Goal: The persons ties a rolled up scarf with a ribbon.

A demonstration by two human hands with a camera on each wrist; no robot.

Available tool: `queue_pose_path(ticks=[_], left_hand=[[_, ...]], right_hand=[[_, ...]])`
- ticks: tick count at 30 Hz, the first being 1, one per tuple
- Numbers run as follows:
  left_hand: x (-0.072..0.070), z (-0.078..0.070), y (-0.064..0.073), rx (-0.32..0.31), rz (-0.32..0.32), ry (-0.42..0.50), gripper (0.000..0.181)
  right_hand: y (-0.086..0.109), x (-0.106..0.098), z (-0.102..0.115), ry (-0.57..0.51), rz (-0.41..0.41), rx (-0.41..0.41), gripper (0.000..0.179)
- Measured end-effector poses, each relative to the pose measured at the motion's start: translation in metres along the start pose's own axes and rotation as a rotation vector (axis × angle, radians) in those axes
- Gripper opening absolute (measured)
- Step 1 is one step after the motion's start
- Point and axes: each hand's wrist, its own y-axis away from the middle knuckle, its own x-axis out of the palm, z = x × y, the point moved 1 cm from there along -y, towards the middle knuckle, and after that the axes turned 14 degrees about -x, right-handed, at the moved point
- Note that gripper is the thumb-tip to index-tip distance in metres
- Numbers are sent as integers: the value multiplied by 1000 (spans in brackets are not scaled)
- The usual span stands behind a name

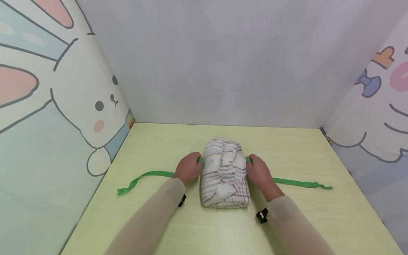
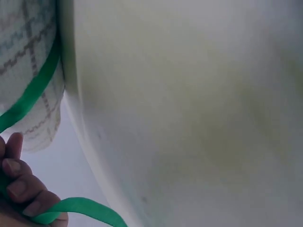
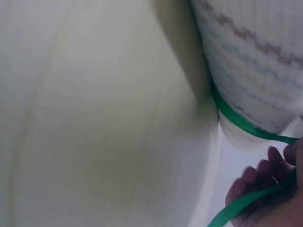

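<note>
A rolled cloth bundle [image 1: 225, 173], white with striped and checked lines, lies upright-on in the middle of the table. A green ribbon [image 1: 157, 173] runs beneath it and comes up along both sides. On the bundle's left side my left hand [image 1: 188, 167] grips the ribbon, fingers curled round it. My right hand [image 1: 259, 170] grips the ribbon's other part at the right side. In the left wrist view the ribbon [image 2: 35, 94] lies against the cloth and passes through the fingers. The right wrist view shows the ribbon [image 3: 241, 120] pressed along the bundle's side.
The ribbon's loose ends trail outward over the pale wooden table [image 1: 204, 230] on both sides. A plain grey wall [image 1: 210, 63] stands behind it. Printed cartoon panels [image 1: 86, 106] flank the table left and right. Dark wrist straps [image 1: 262, 215] show under the sleeves.
</note>
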Motion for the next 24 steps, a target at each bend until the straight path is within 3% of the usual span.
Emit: queue_pose_path(ticks=[4, 9, 14, 18, 21, 24], left_hand=[[4, -2, 2, -19, 0, 70, 10], [3, -9, 4, 2, -5, 90, 10], [-1, -17, 5, 15, -6, 84, 8], [-1, -23, 7, 41, -19, -23, 9], [-2, -28, 9, 58, -99, -206, 18], [-6, -34, 12, 16, -160, -376, 29]], right_hand=[[2, 2, 3, -24, -42, 1, 31], [4, 0, 9, -35, -97, 19, 33], [6, -8, 19, 80, -122, 39, 44], [7, -16, 26, 238, -36, 81, 50], [9, -21, 29, 306, 73, 149, 57], [10, -24, 32, 304, 169, 218, 65]])
